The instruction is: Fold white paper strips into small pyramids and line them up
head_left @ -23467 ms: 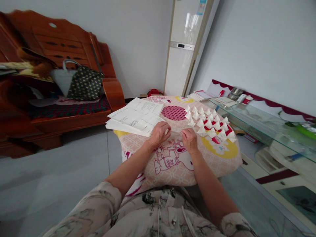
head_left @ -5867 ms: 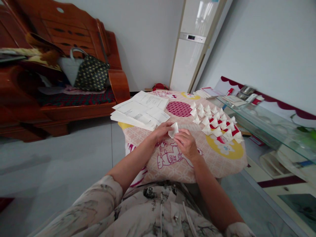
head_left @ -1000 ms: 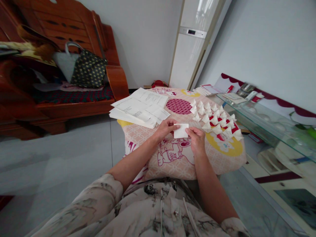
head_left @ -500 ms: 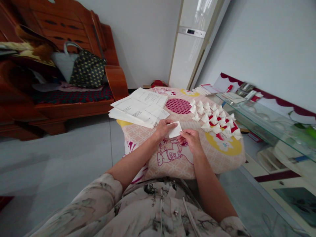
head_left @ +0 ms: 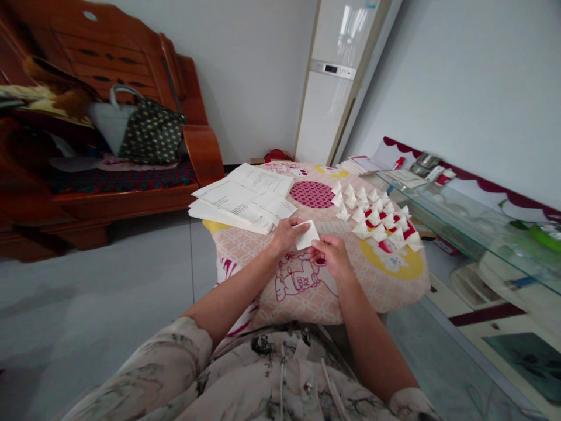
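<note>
— Since you're looking down at the peach cloth-draped bench [head_left: 315, 305], tell me where the hands are, taking the untidy stack of white printed paper sheets [head_left: 241, 202] as your mark.

— Both are to the right of the stack and a little nearer the wearer. The left hand [head_left: 286, 235] is just beside the stack's near right corner; whether it touches the sheets, I can't tell. The right hand [head_left: 332, 254] is farther from it.

— Holding anything?

— One thing between them: a small four-sided piece of white paper [head_left: 308, 235], near the stack on its right. The left hand pinches its upper left side, thumb on top. The right hand pinches the lower right corner between thumb and fingers.

— And that crowd of pale things?

— Pointed cream-white folded paper pieces [head_left: 388, 221], standing in loose rows well to the right of the stack. Between them and the stack is a flat dark pink dotted oval [head_left: 312, 194].

— Beyond the bench?

— A reddish-brown carved wooden sofa [head_left: 109, 49] left of the stack, with a black bag with yellow marks [head_left: 151, 131] on it. Far to the right of the stack, a clear glass shelf [head_left: 473, 240].
</note>
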